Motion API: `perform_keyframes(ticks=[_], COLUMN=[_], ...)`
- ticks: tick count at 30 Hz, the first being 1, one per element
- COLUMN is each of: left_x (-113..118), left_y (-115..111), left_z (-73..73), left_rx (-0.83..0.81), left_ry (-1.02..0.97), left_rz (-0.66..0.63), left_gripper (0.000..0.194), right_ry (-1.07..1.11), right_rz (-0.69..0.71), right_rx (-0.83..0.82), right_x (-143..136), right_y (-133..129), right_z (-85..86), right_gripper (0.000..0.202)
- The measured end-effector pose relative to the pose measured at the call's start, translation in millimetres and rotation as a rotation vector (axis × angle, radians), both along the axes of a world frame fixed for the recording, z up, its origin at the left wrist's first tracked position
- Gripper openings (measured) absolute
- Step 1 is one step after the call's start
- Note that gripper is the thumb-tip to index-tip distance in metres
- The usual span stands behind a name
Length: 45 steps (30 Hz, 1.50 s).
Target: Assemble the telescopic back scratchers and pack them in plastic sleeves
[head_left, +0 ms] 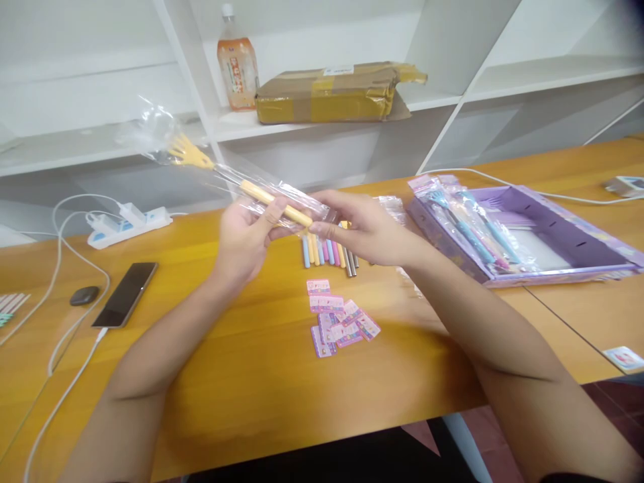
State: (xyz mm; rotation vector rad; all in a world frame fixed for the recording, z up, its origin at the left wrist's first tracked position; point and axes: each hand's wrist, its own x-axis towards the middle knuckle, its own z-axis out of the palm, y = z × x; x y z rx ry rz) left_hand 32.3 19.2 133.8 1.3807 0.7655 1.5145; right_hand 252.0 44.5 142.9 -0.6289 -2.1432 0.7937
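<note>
A yellow back scratcher (255,192) with a hand-shaped head lies tilted inside a clear plastic sleeve, held above the table. My left hand (246,235) is closed around the middle of its handle, thumb on top. My right hand (365,225) pinches the sleeve at the handle's lower end. Below the hands, several coloured handles (322,251) in blue, yellow, pink and metal lie in a row, partly hidden by my right hand. Nearer me, a loose pile of small pink and purple cards (347,322) rests on the wooden table (241,382).
At the right stands a purple box (563,228) holding packaged scratchers (473,231). A phone (125,295), a black earbud case (84,296) and a power strip (129,227) with white cables lie left. The shelf behind bears a bottle (237,74) and a taped carton (327,97).
</note>
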Motion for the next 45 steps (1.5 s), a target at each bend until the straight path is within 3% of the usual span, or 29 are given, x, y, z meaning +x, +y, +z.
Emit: perform_keyframes(ticks=[2, 6, 8, 11, 13, 23, 26, 30, 33, 36, 38, 41, 45], left_x=[-4.4, -12.0, -13.2, -12.2, -10.6, -2.7, 0.0, -0.7, -5.8, -11.8, -16.2, -26.4, -50.4], left_y=[2.5, 3.7, 3.3, 3.6, 4.2, 3.6, 4.0, 7.3, 9.0, 9.0, 10.7, 21.3, 46.0], left_z=[3.1, 8.8, 9.6, 8.7, 7.0, -6.4, -9.0, -11.9, -10.9, -6.7, -3.6, 0.5, 6.3], left_rx=[-0.008, -0.033, -0.04, -0.061, -0.086, -0.106, -0.061, -0.022, -0.03, -0.042, -0.052, -0.042, -0.041], left_ry=[0.0, 0.003, -0.002, 0.0, 0.012, 0.133, 0.161, 0.205, 0.238, 0.291, 0.314, 0.252, 0.133], left_rz=[0.01, 0.028, 0.021, -0.006, -0.033, -0.249, -0.255, -0.209, -0.268, -0.314, -0.283, -0.106, 0.105], left_gripper=[0.036, 0.034, 0.034, 0.036, 0.037, 0.043, 0.052, 0.058, 0.055, 0.05, 0.045, 0.037, 0.028], right_ry=[0.016, 0.028, 0.038, 0.044, 0.039, 0.031, 0.022, 0.073, 0.114, 0.079, 0.038, -0.064, -0.244], right_rz=[0.047, 0.125, 0.075, -0.007, -0.025, -0.113, -0.103, -0.057, -0.009, 0.021, 0.001, -0.019, 0.167], right_rx=[-0.04, -0.048, 0.032, 0.117, 0.133, 0.095, 0.102, -0.02, -0.116, -0.197, -0.246, -0.318, -0.456], right_x=[1.6, 11.7, 16.7, 21.2, 21.8, 8.4, 4.7, 1.7, 2.2, 5.3, 6.8, 2.5, -19.9], right_y=[-0.4, 0.8, 1.3, -0.1, -1.8, 4.4, 4.5, 3.0, 4.8, 9.0, 11.5, 13.6, 12.0], right_z=[1.0, 7.3, 11.2, 15.8, 16.9, 3.0, 0.7, -2.3, -2.9, -1.2, -0.2, -5.0, -31.0], right_gripper=[0.045, 0.074, 0.065, 0.03, 0.025, 0.031, 0.03, 0.033, 0.054, 0.048, 0.039, 0.031, 0.019])
